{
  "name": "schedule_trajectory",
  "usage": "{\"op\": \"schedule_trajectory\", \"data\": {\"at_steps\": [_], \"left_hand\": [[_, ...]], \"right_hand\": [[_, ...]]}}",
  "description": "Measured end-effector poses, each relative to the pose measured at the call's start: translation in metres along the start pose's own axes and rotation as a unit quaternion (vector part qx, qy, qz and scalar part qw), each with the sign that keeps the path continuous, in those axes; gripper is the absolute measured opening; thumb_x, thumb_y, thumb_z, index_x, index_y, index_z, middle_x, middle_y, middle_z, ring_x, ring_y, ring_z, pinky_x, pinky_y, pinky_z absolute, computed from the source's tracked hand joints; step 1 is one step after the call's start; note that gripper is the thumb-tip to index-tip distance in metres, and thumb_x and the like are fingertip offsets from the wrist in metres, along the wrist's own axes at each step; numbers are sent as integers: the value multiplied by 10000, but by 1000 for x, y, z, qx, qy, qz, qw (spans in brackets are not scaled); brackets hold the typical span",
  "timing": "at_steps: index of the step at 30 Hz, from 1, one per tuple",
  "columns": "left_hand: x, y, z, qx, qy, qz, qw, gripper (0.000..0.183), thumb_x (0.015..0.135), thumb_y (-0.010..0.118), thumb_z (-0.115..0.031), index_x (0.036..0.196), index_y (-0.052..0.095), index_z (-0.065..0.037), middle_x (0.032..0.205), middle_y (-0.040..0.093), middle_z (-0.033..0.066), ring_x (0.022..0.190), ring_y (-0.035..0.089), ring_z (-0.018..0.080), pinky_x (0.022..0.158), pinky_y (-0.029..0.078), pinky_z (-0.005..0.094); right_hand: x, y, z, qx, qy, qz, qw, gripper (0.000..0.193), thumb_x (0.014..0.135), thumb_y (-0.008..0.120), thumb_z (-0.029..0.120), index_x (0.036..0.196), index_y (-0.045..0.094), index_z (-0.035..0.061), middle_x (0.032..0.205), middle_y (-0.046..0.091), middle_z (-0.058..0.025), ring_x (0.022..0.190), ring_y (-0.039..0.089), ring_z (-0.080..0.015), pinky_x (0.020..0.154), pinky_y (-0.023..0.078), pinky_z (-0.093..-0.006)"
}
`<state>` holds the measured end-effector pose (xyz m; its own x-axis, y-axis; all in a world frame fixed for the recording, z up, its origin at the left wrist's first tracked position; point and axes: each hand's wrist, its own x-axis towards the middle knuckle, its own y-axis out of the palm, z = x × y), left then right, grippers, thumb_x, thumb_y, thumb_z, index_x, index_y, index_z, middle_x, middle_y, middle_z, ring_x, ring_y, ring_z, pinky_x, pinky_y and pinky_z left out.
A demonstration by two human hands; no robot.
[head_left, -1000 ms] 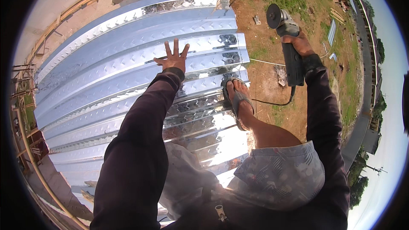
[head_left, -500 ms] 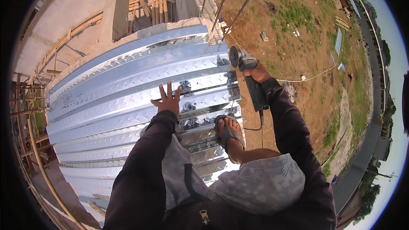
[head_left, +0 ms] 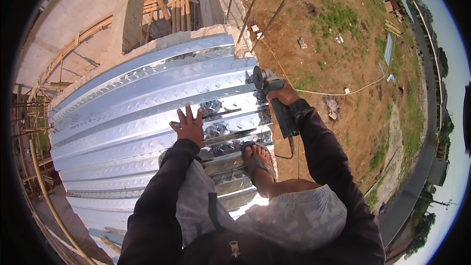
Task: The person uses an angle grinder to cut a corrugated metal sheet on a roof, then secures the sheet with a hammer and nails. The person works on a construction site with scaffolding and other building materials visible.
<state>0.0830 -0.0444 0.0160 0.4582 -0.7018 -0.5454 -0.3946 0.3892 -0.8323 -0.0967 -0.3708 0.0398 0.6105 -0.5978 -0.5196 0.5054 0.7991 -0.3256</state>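
Ribbed, shiny metal decking spreads beneath me, its cut edge running down on the right. My left hand rests on it with fingers spread, holding nothing. My right hand is wrapped round the body of a grey and black angle grinder. The grinder's round disc is at the decking's right edge, near a rib; whether it touches the metal I cannot tell. A cord hangs from the grinder's lower end. My sandalled foot stands on the decking close to that edge.
Beyond the right edge lies brown ground far below, with grass patches and a pale hose or cable. Steel bars rise at the top, beside a concrete column. Bamboo poles stand at the left.
The grinder has moved left, bringing its disc to the decking's edge. My left hand sits slightly lower in view, still spread. The whole view has shifted a little.
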Motion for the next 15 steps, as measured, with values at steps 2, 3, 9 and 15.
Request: {"op": "schedule_trajectory", "data": {"at_steps": [2, 3, 9, 15], "left_hand": [[-12, -22, -35, -60, 40, -6, 997, 862, 784, 761, -461, 1464, 409, -66, 1619, 153, 220, 1481, 193, 437, 1092, 294, 688], [-14, -8, -52, -212, 62, -14, 975, 793, 781, 764, -465, 1398, 484, -54, 1550, 283, 230, 1440, 289, 407, 1108, 322, 614], [12, -9, -205, -802, -17, 297, 518, 621, 921, 701, -415, 1363, 485, -36, 1323, 576, 167, 1162, 610, 344, 958, 498, 492], [41, 27, -243, -942, 11, 231, 243, 543, 916, 709, -425, 1299, 547, -76, 1218, 652, 90, 1103, 644, 239, 958, 512, 398]], "right_hand": [[2, -5, -3, 0, -5, -9, 1000, 504, 594, 825, 73, 1074, 681, 24, 952, 719, -99, 818, 685, -223, 719, 562, -360], [4, 1, 1, -6, -10, -9, 1000, 510, 594, 825, 76, 1079, 680, 22, 959, 719, -104, 824, 685, -227, 725, 562, -364], [18, -10, -31, -55, -23, -7, 998, 535, 589, 832, 113, 1092, 681, 13, 983, 720, -119, 849, 684, -238, 769, 559, -379], [-1, 16, 11, -49, -10, 13, 999, 563, 584, 831, 128, 1113, 674, 18, 985, 719, -117, 874, 684, -234, 799, 554, -360]]}}
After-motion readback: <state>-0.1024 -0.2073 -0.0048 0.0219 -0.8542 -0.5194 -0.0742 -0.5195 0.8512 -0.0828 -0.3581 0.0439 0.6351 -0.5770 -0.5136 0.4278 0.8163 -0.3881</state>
